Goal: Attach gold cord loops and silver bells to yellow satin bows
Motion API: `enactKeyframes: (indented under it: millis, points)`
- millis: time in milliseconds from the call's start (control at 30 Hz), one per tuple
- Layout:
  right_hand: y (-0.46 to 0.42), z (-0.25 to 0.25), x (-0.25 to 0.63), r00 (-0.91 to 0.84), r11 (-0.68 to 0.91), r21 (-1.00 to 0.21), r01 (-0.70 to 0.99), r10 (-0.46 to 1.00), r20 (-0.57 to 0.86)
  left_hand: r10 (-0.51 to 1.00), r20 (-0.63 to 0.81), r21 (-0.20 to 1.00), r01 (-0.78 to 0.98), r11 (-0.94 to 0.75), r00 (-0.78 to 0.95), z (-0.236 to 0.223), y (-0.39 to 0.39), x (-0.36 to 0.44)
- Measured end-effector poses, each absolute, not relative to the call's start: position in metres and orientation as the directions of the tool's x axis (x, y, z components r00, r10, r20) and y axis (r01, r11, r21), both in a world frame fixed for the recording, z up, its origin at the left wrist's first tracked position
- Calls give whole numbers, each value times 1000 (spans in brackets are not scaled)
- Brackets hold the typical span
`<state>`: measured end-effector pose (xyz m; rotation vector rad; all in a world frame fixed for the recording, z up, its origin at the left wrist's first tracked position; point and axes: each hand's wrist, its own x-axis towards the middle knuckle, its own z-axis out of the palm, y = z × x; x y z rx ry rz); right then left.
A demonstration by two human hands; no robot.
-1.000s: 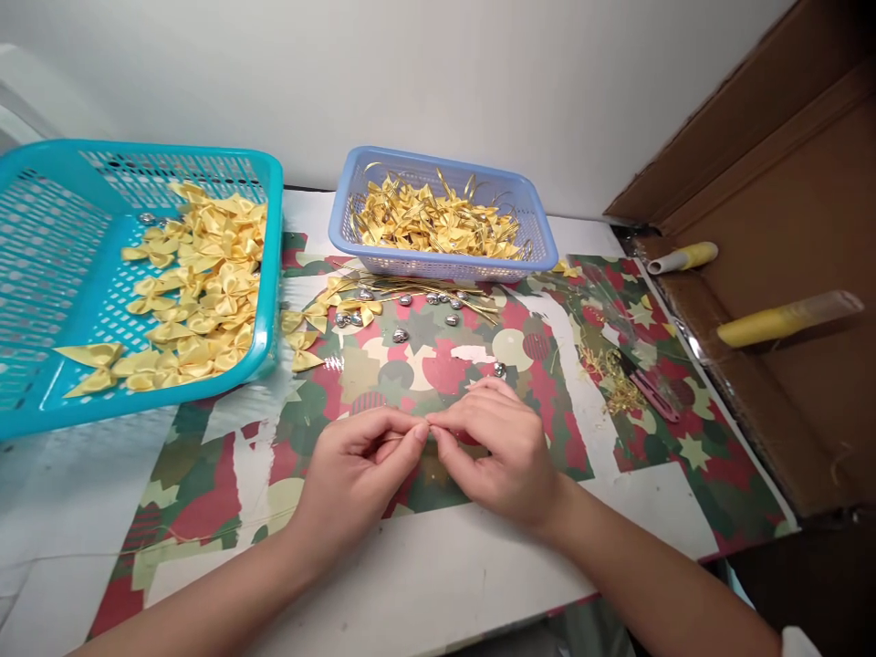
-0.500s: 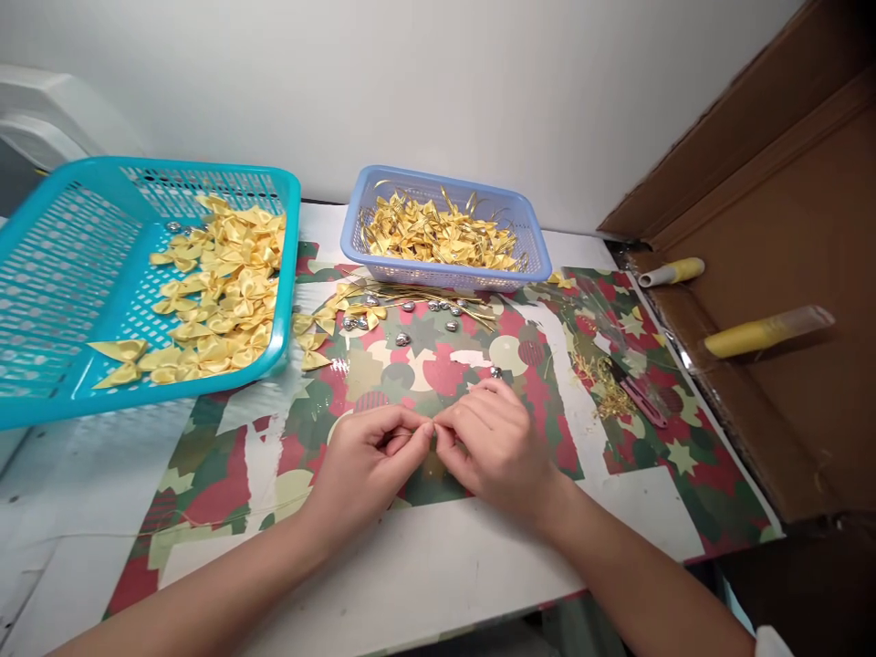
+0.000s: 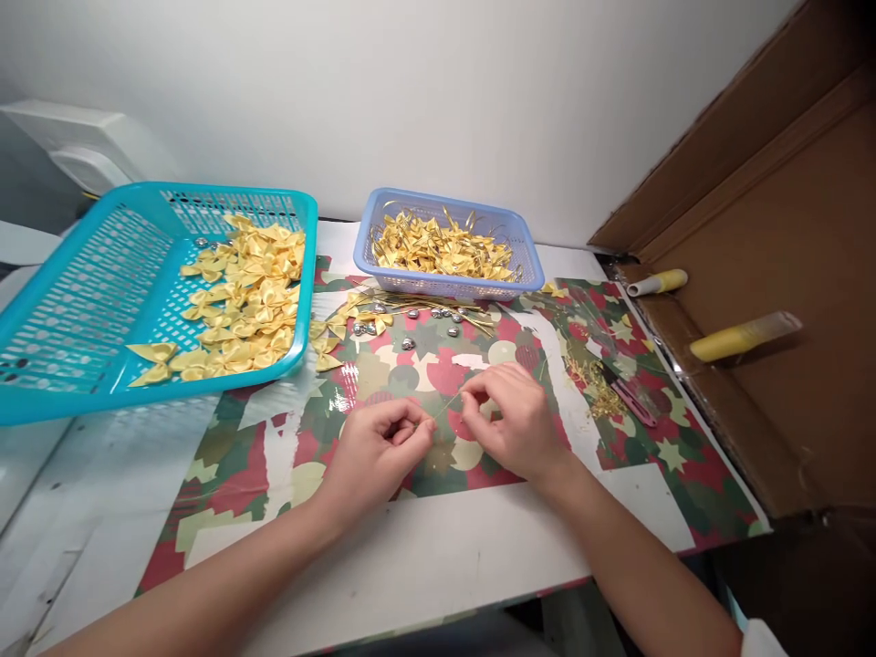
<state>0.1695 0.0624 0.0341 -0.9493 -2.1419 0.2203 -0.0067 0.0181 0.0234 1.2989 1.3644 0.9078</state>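
A thin yellowish thread (image 3: 448,402) runs slanting across the short gap between my two hands. My left hand (image 3: 380,447) pinches one end of it between thumb and index finger, the other fingers curled. At the opposite end, the thumb and index finger of my right hand (image 3: 510,420) are closed on the same thread. Both hands hover over the patterned sheet in front of me. Beyond them lie several silver jingle bells (image 3: 409,344), a bundle of gold cords (image 3: 431,299) and a few loose yellow ribbon bows (image 3: 327,345).
A turquoise basket (image 3: 309,283) with yellow bows stands at left. Behind is a blue-violet basket (image 3: 444,285) holding bows with gold cords. At right lie a pink-handled cutter (image 3: 636,401) and gold thread scraps (image 3: 602,392). Cardboard (image 3: 766,228) with two yellow tubes borders the right side.
My hands, whose fingertips met before, are now apart, with the thread stretched between them. My right hand has moved right. The camera view has shifted slightly.
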Motion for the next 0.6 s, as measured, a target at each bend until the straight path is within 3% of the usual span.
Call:
enactKeyframes:
  millis: [233,433,600]
  points:
    - [77,45,190,-220,616,-422,665,702,678,976,-202,968,166,187,81,33,23,-9]
    - [79,49,194,-106,526,-631,570,809,578,975,-209,970,144,196,78,34,21,-11]
    - [79,50,197,-110,458,-771,443,881,460,982,-170,977,146,156,86,30,20,-13]
